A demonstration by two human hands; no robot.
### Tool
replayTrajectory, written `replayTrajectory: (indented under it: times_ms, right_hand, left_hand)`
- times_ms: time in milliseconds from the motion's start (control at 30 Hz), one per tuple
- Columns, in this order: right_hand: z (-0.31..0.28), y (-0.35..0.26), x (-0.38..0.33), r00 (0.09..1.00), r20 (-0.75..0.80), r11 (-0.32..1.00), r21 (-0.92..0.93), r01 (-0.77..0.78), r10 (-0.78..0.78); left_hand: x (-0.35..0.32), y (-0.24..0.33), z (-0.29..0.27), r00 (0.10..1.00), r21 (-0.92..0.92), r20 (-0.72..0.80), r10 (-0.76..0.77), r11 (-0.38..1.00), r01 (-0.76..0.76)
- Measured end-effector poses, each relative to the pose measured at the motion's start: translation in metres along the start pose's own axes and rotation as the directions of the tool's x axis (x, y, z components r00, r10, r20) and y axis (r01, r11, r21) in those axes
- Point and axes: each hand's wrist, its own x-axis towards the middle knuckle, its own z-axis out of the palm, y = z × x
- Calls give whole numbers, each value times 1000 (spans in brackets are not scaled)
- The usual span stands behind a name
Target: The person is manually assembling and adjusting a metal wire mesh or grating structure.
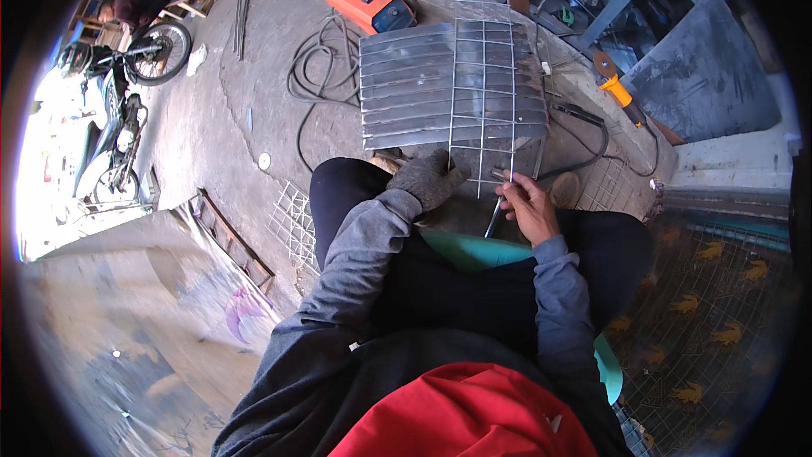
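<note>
A wire grid panel (pixel 483 106) of thin silvery rods lies lengthwise over a slatted dark metal sheet (pixel 406 89) in front of my knees. My left hand (pixel 427 179), in a grey knitted glove, is closed at the grid's near left corner. My bare right hand (pixel 526 205) is beside the near right corner, thumb and fingers pinched around a slim metal piece. Part of that slim metal piece (pixel 493 218) sticks out below the fingers; whether it is a tool or a loose rod I cannot tell.
An orange welding machine (pixel 365 2) with coiled cable (pixel 326 76) stands beyond the sheet. A yellow angle grinder (pixel 622 100) lies at the right, near a grey metal plate (pixel 710 76). Mesh offcuts (pixel 293 224) lie by my left knee. A motorcycle (pixel 123 123) stands far left.
</note>
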Motion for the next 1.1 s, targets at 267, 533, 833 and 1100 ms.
replayTrajectory:
  times_ms: [267, 533, 833, 1100]
  right_hand:
    - [-2, -5, -7, 994, -105, 996, -76, -49, 40]
    - [-4, 12, 1, 990, -141, 997, -70, -35, 25]
    - [-12, 24, 7, 978, -179, 993, -29, -112, 105]
    - [-7, 22, 8, 986, -125, 994, 35, -107, 111]
  left_hand:
    - [-1, 10, -7, 984, -140, 5, 179, 974, -177]
    - [-28, -8, -19, 961, -22, -29, 273, 961, -274]
    - [-52, -9, -27, 968, -124, -194, 162, 974, -188]
    - [-49, -9, -38, 935, -177, -311, 173, 956, -236]
